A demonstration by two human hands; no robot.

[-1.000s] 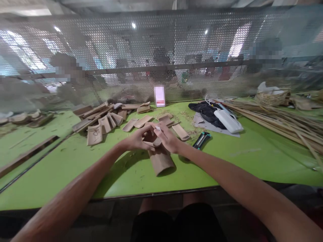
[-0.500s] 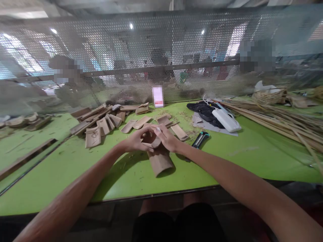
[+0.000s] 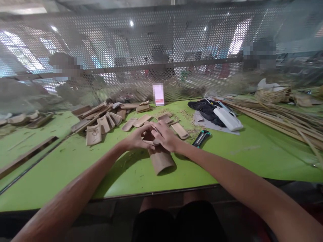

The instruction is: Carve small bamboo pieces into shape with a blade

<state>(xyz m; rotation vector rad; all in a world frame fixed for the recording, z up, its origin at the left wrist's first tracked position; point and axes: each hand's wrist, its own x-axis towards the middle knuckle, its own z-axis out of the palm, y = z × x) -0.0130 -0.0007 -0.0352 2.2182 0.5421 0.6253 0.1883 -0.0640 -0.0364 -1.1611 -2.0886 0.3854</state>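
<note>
Over the near middle of the green table, my left hand (image 3: 136, 138) grips a small curved bamboo piece (image 3: 151, 143), thumb under its near edge and fingers around the far side. My right hand (image 3: 168, 136) is closed against the right side of that piece, its fingers bent over the top. Whether a small tool is also between those fingers I cannot tell. Just below both hands, a larger half-round bamboo section (image 3: 163, 162) lies hollow side down on the table. To the right of my right hand rests a black and teal utility knife (image 3: 201, 138).
Several cut bamboo pieces (image 3: 93, 135) lie at the back left. Behind the knife are a black cloth (image 3: 202, 109) and a white device (image 3: 228, 118). Long bamboo strips (image 3: 272, 119) spread along the right. A perforated screen (image 3: 126, 50) stands at the back, people beyond it.
My right fingers have shifted slightly over the small bamboo piece, which looks tilted a little flatter. The view has moved slightly; the other things lie as before.
</note>
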